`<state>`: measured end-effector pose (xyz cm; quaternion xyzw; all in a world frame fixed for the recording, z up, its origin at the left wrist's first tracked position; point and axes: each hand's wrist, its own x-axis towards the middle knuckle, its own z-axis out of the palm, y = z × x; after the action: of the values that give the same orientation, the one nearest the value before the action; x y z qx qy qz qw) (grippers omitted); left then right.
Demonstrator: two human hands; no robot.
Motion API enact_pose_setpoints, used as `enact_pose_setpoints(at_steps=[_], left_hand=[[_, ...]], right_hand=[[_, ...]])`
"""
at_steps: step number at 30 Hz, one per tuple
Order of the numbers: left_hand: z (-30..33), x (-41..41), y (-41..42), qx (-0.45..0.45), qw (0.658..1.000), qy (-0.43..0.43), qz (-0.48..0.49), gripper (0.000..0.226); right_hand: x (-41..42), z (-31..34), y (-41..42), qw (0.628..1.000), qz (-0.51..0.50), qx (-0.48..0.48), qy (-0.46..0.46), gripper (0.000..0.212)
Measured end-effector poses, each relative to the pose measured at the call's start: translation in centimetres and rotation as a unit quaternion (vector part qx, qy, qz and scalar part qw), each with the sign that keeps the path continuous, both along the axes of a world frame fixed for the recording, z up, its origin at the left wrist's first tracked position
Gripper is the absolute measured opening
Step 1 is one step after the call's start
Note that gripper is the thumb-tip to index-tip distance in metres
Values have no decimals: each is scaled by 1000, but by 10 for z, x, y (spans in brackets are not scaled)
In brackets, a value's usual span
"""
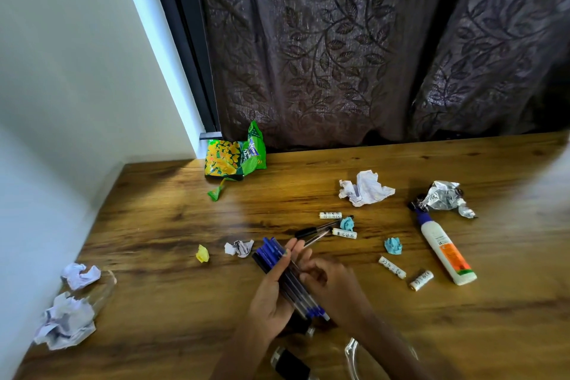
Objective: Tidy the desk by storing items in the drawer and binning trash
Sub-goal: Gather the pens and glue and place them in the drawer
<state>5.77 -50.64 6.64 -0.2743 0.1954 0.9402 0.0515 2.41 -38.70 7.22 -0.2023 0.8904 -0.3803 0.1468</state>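
Observation:
My left hand (271,299) holds a bundle of blue and black pens (287,274) against its palm, low in the middle of the wooden desk (166,225). My right hand (333,284) touches the bundle from the right with curled fingers. Two more black pens (320,230) lie just beyond the fingertips. Crumpled white papers (365,188) (239,248) (80,276) (64,322), a yellow scrap (202,253), blue scraps (393,246) (347,223), a foil wrapper (444,197) and a green snack bag (233,156) are scattered about. Several batteries (392,267) lie at the right.
A white glue bottle (444,248) with a blue cap lies at the right. A clear glass (103,290) lies on its side at the left edge. A black cylindrical object (290,364) and another clear glass (354,355) sit near the front edge. A dark curtain (354,40) hangs behind the desk.

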Motion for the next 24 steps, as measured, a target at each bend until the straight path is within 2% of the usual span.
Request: enact_pose_setpoints(at_steps=[3,6,10,13,15,17,19,24], left_hand=[[-3,0,-2,9,1000,-18,20,47],[-7,0,-4,13,999,-33,30,49],[-6,0,-7,1,999,-36,30,46],[-3,1,-10,-5,999,-35,35,43],[-3,1,-12,-7,999,-35,39,39],[-1,0,-13,-14,998,-36,45,43],[-1,-1,-13,-15,998,-35,55,42],[0,-1,-15,6,995,-42,96,30]], right_hand=[[-11,1,-1,999,-3,17,39,13],[-29,0,-2,991,-14,72,109,20],[-50,-11,-5,956,78,209,192,37],[-54,-21,-9,930,117,263,228,36],[-54,-20,-10,924,131,256,253,30],[-56,-20,-10,918,130,246,282,36],[-58,-22,-8,925,109,223,289,43],[-63,-11,-8,933,25,144,329,32]])
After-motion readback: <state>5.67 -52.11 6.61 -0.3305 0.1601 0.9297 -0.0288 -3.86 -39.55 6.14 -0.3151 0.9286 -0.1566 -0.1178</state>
